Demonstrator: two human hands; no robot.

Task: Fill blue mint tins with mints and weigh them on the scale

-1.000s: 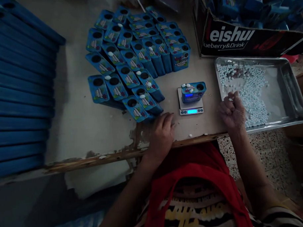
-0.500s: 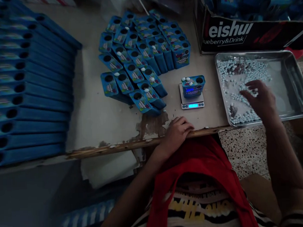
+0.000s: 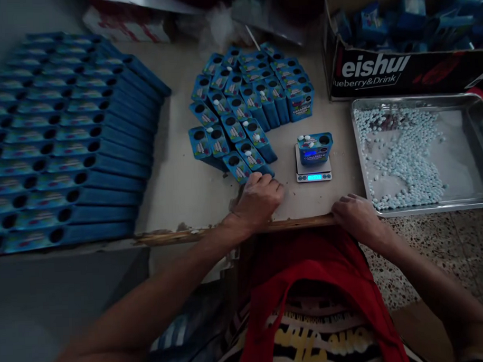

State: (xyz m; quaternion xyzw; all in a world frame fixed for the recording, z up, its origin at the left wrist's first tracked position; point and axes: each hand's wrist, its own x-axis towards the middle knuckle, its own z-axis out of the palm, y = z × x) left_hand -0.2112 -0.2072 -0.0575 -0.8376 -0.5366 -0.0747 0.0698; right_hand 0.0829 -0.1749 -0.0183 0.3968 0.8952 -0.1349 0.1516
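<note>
My left hand (image 3: 260, 199) is closed, its fingers curled against the lower end of the nearest blue candy box (image 3: 238, 168) in the middle cluster; what lies inside the fingers is hidden. My right hand (image 3: 355, 214) rests with bent fingers on the table's front edge, beside the tray's near left corner, and its palm side is hidden. Between the hands stands a small digital scale (image 3: 314, 177) with a lit display. On it sits an upright blue candy box (image 3: 315, 152), several pale candies lying on its top beside the round hole. The metal tray (image 3: 468, 141) holds many small pale-blue candies (image 3: 417, 159).
Rows of blue boxes (image 3: 106, 178) with round holes fill the left side. Several boxes in the middle cluster carry white candies on top. A black carton (image 3: 374, 73) of blue packs stands behind the tray. The worn wooden table edge (image 3: 180, 236) runs along the front.
My right hand has left the candies in the tray and come to the table edge. My left hand has moved left and forward from the edge to the nearest box. The view has shifted.
</note>
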